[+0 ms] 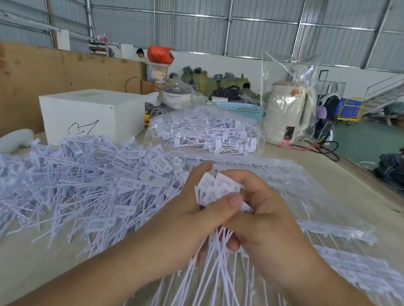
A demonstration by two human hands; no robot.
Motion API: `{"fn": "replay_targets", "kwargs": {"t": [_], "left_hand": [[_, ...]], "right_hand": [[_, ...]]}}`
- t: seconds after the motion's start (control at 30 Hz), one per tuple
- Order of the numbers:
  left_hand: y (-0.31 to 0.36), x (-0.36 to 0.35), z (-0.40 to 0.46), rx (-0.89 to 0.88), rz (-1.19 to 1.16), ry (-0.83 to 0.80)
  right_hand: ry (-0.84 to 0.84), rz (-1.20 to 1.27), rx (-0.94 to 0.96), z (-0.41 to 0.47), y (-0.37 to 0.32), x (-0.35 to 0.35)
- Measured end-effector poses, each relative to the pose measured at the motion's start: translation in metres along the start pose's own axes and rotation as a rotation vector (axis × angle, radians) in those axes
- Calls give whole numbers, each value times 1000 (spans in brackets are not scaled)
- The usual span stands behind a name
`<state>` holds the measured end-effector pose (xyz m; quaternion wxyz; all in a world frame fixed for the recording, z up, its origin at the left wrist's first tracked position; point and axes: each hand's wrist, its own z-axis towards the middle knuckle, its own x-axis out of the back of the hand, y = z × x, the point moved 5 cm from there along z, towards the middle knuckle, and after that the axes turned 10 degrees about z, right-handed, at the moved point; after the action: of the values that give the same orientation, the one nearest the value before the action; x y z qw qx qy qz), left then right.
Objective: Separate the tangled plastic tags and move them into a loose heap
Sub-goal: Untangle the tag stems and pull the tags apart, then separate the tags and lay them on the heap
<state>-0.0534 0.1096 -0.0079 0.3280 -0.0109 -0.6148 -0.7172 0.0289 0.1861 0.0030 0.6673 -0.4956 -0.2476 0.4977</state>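
I hold a bunch of white plastic tags with flat rectangular heads and long thin tails [219, 190] between both hands, above the pale tabletop [349, 181]. My left hand [185, 216] curls round the bunch from the left, its thumb pressed across the front just under the tag heads. My right hand [264, 221] wraps the same bunch from the right, fingers bent round the stems. The heads stick up above my fingers; the tails fan down and toward me, spreading over the table edge.

To my left lies the loose heap of separated white tags [58, 183], spread wide across the table. To my right lie flat rows of tags still joined in strips [329, 226]. Behind them sits a clear plastic bag full of more white tags [204, 129]. A white box with a black scribble [90, 114] stands behind the heap, and a cream electric kettle wrapped in clear plastic [288, 111] stands further back.
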Motion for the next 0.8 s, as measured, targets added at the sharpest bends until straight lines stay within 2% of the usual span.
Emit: {"fn": "replay_targets", "kwargs": {"t": [0.13, 0.23, 0.37, 0.5, 0.53, 0.57, 0.67, 0.8], "left_hand": [[2, 0, 5, -82, -66, -85], [5, -6, 1, -129, 9, -160], [7, 0, 1, -163, 249, -4], [8, 16, 6, -144, 195, 76], [7, 24, 8, -126, 196, 112], [7, 35, 9, -113, 204, 161], [7, 65, 11, -72, 250, 293], [4, 107, 14, -20, -51, 557]], "right_hand": [[58, 132, -7, 3, -1, 3], [114, 177, -30, 2, -1, 5], [166, 146, 14, 2, 1, 3], [178, 203, -19, 3, 1, 2], [187, 152, -39, 1, 2, 4], [179, -4, -50, -1, 2, 6], [-32, -650, -109, -7, 9, -1], [-351, -1145, -331, -13, 34, -8]]}}
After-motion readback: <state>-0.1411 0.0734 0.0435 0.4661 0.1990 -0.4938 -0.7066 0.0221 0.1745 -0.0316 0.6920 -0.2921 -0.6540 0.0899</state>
